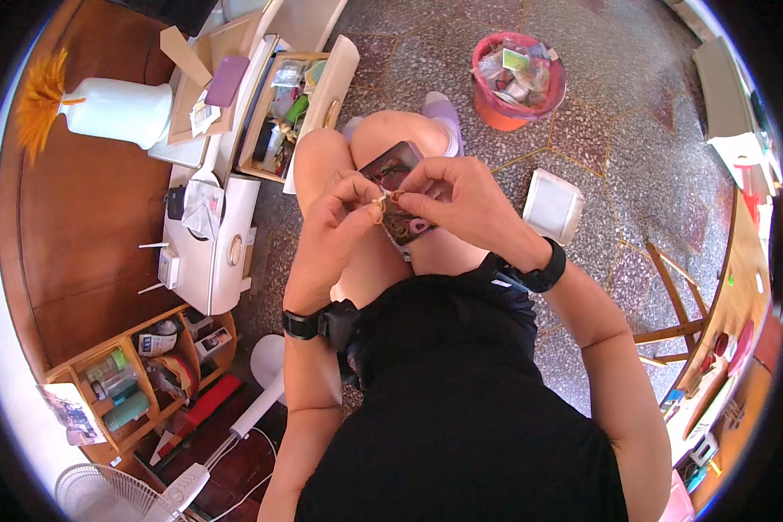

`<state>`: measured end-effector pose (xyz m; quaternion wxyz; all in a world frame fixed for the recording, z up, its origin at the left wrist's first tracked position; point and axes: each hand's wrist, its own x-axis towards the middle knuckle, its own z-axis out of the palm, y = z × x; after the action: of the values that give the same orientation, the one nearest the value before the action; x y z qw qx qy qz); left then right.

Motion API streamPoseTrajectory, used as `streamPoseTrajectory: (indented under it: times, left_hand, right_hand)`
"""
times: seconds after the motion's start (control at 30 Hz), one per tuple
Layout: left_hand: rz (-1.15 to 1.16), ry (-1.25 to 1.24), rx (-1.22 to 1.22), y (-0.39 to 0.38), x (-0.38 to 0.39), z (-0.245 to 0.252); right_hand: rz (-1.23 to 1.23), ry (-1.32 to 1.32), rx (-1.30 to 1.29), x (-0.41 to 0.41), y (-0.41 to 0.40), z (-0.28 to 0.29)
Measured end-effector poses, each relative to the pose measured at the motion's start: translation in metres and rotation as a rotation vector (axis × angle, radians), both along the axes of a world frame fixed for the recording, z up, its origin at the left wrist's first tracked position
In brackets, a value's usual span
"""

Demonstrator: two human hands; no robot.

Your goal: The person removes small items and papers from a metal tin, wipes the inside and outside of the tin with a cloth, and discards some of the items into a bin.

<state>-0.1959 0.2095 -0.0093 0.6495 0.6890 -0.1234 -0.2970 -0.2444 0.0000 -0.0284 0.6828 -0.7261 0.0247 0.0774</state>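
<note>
A shallow transparent box [391,160] rests on my lap, holding small loose items, among them a pink ring-shaped piece [419,226] and thin bands. Over this box, my left hand [336,218] pinches a small yellowish band [380,210] between thumb and forefinger. Close beside it, my right hand [460,199] grips a small brownish band [397,195] in its fingertips. A little white piece shows between the two hands. Whether the bands are joined cannot be made out, and my fingers cover part of the box.
An open drawer [331,81] full of small items stands ahead to the left. A lined waste bin [496,119] and a white tray-like container [553,205] are on the floor. A wooden organizer [140,349] and a fan [114,492] lie left; a wooden-legged table [744,261] stands right.
</note>
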Motion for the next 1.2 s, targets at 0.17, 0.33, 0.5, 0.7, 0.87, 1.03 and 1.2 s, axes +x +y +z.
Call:
streamPoseTrajectory:
  times: [0.17, 0.33, 0.5, 0.7, 0.87, 1.03, 1.2]
  left_hand:
    - [0.03, 0.039, -0.102, 0.002, 0.001, -0.004]
    - [0.063, -0.069, -0.036, -0.012, -0.005, -0.002]
    - [0.111, -0.103, 0.03, -0.018, -0.01, -0.006]
    - [0.242, -0.446, 0.226, -0.032, -0.017, -0.006]
    - [0.237, -0.528, 0.305, -0.037, -0.022, 0.005]
    - [0.213, -0.377, 0.185, -0.028, -0.021, 0.003]
    - [0.128, -0.038, -0.069, -0.013, -0.016, 0.007]
  right_hand:
    - [-0.004, 0.033, 0.038, -0.001, 0.001, 0.004]
    - [0.023, 0.061, 0.137, -0.003, 0.005, 0.003]
    - [0.011, 0.071, 0.163, -0.005, 0.005, -0.002]
    - [-0.004, 0.187, 0.355, -0.007, 0.005, 0.006]
    - [-0.042, 0.206, 0.409, -0.008, 0.005, 0.005]
    - [-0.025, 0.241, 0.566, -0.008, 0.0, -0.007]
    - [0.046, 0.233, 0.55, -0.006, -0.008, -0.005]
